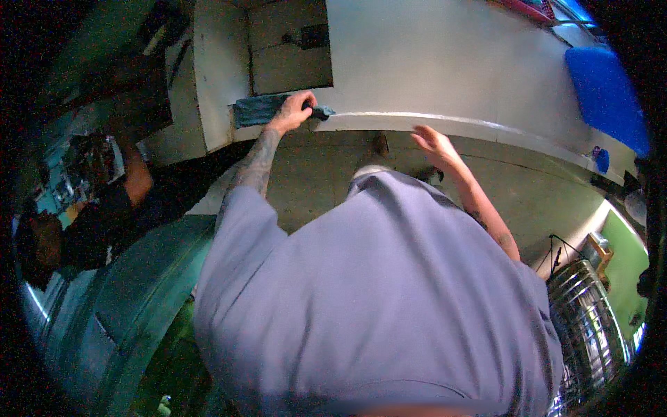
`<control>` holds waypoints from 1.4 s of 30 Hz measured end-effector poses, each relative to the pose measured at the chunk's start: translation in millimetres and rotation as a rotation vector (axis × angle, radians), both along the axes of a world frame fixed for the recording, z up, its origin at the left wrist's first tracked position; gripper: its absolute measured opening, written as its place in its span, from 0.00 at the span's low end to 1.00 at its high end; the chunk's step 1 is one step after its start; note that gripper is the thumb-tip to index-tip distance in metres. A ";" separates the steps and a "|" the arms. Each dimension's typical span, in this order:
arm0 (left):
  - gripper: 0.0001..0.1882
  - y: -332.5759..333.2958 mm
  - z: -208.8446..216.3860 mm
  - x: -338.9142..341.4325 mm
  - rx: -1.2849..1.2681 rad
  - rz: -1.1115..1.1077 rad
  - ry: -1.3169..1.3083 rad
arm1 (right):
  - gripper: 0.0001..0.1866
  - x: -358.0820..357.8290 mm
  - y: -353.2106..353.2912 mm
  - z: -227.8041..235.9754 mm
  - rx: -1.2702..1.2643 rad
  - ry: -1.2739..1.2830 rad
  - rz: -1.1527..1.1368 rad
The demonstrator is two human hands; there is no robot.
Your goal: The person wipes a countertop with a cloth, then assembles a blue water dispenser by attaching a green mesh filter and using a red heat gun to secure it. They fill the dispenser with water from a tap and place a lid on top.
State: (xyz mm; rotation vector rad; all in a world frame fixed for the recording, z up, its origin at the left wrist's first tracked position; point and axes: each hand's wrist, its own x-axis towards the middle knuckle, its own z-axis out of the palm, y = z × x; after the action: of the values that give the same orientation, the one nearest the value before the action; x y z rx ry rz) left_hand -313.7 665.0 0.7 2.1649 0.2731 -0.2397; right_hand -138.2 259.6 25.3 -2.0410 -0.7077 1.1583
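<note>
A blue-grey piece of cloth (258,110) lies along the front edge of the pale worktop, just below a square recess. Over its right end my left hand (294,113) is closed, and a bunched, darker bit of the fabric shows past the fingertips. What lies under the palm is hidden. My right hand (435,147) hovers in front of the worktop's edge, well to the right of the cloth. Its fingers are stretched out and nothing is in them.
The pale worktop (445,62) curves across the top, with a recess (288,59) at its left. Another person (83,236) is close by on the left. A blue panel-like object (608,94) stands far right. Below it is a shiny metal rack (587,316).
</note>
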 end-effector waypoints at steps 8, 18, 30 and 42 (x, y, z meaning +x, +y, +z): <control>0.11 -14.7 20.9 -48.3 0.127 0.119 -0.127 | 0.45 -56.9 254.3 -63.9 0.116 0.344 0.395; 0.15 -29.3 -21.9 -70.7 -0.339 0.528 -0.139 | 0.33 -69.3 270.5 -77.9 0.015 0.679 0.270; 0.30 104.5 -75.3 -106.8 0.657 0.470 0.029 | 0.17 -93.7 268.7 -69.0 -0.175 -0.289 0.432; 0.11 -41.3 52.8 -2.9 0.646 0.164 -0.406 | 0.05 107.7 84.8 99.3 0.273 -0.947 0.344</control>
State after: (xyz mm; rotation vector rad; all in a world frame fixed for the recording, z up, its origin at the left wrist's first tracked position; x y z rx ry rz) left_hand -316.6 623.8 53.5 2.7369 0.3205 0.4402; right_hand -30.5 344.3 124.6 -2.2133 -1.6088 0.1439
